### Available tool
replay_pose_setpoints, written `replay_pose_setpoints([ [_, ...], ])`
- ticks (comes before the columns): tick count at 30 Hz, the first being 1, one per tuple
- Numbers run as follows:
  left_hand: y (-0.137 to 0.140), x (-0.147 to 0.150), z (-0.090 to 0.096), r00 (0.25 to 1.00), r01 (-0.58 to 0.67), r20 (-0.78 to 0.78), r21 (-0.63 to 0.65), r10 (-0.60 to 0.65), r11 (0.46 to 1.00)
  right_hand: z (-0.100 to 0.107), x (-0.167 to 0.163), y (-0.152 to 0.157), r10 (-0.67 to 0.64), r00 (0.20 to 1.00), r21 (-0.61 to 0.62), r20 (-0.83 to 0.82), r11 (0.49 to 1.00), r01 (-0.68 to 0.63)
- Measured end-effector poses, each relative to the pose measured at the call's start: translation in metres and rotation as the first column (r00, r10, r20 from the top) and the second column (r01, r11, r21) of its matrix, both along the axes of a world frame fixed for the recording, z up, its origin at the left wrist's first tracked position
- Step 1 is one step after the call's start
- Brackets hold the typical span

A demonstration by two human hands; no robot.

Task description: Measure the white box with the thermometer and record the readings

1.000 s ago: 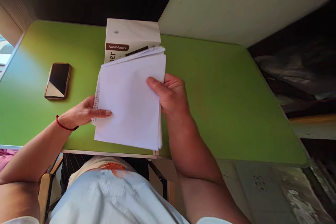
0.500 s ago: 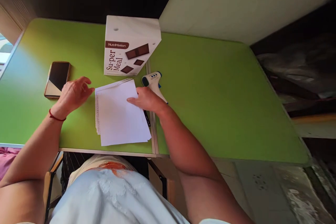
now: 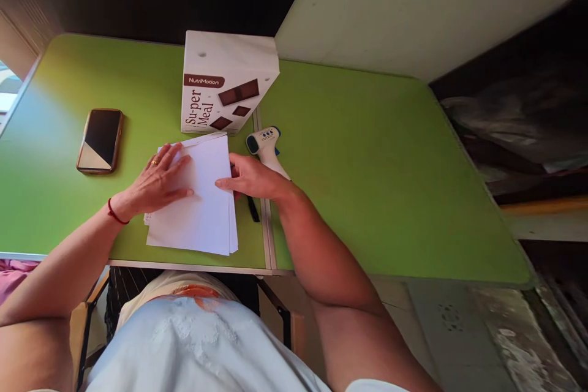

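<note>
A stack of white paper sheets [image 3: 206,220] lies on the green table, its lower edge toward me and its sheets slightly out of line. My left hand [image 3: 158,180] rests flat on the stack's left side, fingers spread, with a ring on one finger. At the right edge, my right hand [image 3: 252,176] pinches the stack, thumb on top and the other fingers partly hidden beside or beneath it. A black pen-like object [image 3: 253,209] sticks out just below that hand. Right beside it is a white and blue infrared thermometer [image 3: 266,144], its handle partly behind my wrist.
Behind the paper stands a white NutriMotion box [image 3: 229,61]. A smartphone [image 3: 101,138] in a brown case lies at the left. A metal seam [image 3: 267,233] crosses the green table [image 3: 376,177], and a pale wall [image 3: 367,6] rises behind.
My left hand has moved right and come down onto the paper. The stack has turned a little and shifted left, showing more of the black object. My right hand keeps its edge.
</note>
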State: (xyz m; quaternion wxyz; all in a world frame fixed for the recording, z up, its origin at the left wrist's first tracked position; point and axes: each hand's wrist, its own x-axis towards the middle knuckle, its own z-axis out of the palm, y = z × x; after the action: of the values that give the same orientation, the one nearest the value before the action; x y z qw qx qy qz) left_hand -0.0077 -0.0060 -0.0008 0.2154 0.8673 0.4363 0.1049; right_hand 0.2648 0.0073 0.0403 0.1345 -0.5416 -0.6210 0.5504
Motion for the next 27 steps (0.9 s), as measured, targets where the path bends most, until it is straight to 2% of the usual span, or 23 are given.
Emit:
replay_pose_setpoints([
  [2,0.007,-0.005,0.002,0.974,-0.145,0.177,-0.004,0.143,0.989,-0.005,0.002,0.001,-0.011,0.994,0.023,-0.109,1.0,0.013],
  [3,0.01,-0.007,0.004,0.926,-0.24,0.292,-0.036,0.24,0.97,-0.007,0.003,0.001,-0.016,0.985,0.034,-0.174,0.999,0.022],
  [5,0.014,-0.007,0.008,0.739,-0.361,0.521,-0.228,0.427,0.904,-0.007,0.008,0.004,-0.034,0.957,0.071,-0.288,0.996,0.057],
  [6,0.014,-0.006,0.011,0.627,-0.341,0.593,-0.375,0.506,0.862,-0.007,0.012,0.005,-0.05,0.945,0.1,-0.323,0.991,0.087],
  [7,0.013,-0.004,0.015,0.534,-0.262,0.622,-0.522,0.573,0.812,-0.005,0.015,0.006,-0.073,0.937,0.133,-0.341,0.983,0.124],
  [8,0.011,-0.001,0.019,0.48,-0.149,0.615,-0.646,0.626,0.749,-0.004,0.019,0.007,-0.099,0.932,0.164,-0.349,0.973,0.165],
  [9,0.009,0.002,0.023,0.462,-0.036,0.59,-0.734,0.662,0.679,-0.002,0.023,0.007,-0.125,0.927,0.192,-0.353,0.96,0.202],
  [11,0.004,0.007,0.03,0.476,0.115,0.543,-0.819,0.692,0.563,0.004,0.03,0.007,-0.162,0.925,0.231,-0.344,0.94,0.25],
  [13,-0.001,0.011,0.036,0.518,0.201,0.516,-0.849,0.682,0.489,0.011,0.038,0.006,-0.166,0.934,0.239,-0.317,0.939,0.248],
  [15,-0.006,0.011,0.04,0.614,0.257,0.488,-0.867,0.621,0.427,0.018,0.046,0.004,-0.134,0.95,0.207,-0.282,0.959,0.197],
  [18,-0.011,0.008,0.042,0.79,0.267,0.419,-0.892,0.448,0.365,0.021,0.054,0.006,-0.069,0.968,0.107,-0.243,0.989,0.098],
  [20,-0.014,0.008,0.04,0.87,0.251,0.366,-0.906,0.331,0.341,0.016,0.054,0.01,-0.048,0.979,0.072,-0.199,0.995,0.063],
  [22,-0.016,0.009,0.038,0.922,0.215,0.304,-0.918,0.24,0.334,0.005,0.051,0.015,-0.03,0.996,0.075,-0.089,0.996,0.037],
  [24,-0.015,0.011,0.04,0.961,0.153,0.225,-0.916,0.159,0.372,-0.007,0.046,0.019,0.002,0.996,0.081,0.089,0.997,-0.009],
  [26,-0.013,0.01,0.046,0.994,0.049,0.091,-0.881,0.068,0.471,-0.018,0.043,0.021,0.024,0.974,0.112,0.225,0.992,-0.051],
  [27,-0.011,0.009,0.049,1.0,-0.019,-0.002,-0.834,0.031,0.552,-0.023,0.042,0.022,0.02,0.969,0.159,0.245,0.985,-0.06],
])
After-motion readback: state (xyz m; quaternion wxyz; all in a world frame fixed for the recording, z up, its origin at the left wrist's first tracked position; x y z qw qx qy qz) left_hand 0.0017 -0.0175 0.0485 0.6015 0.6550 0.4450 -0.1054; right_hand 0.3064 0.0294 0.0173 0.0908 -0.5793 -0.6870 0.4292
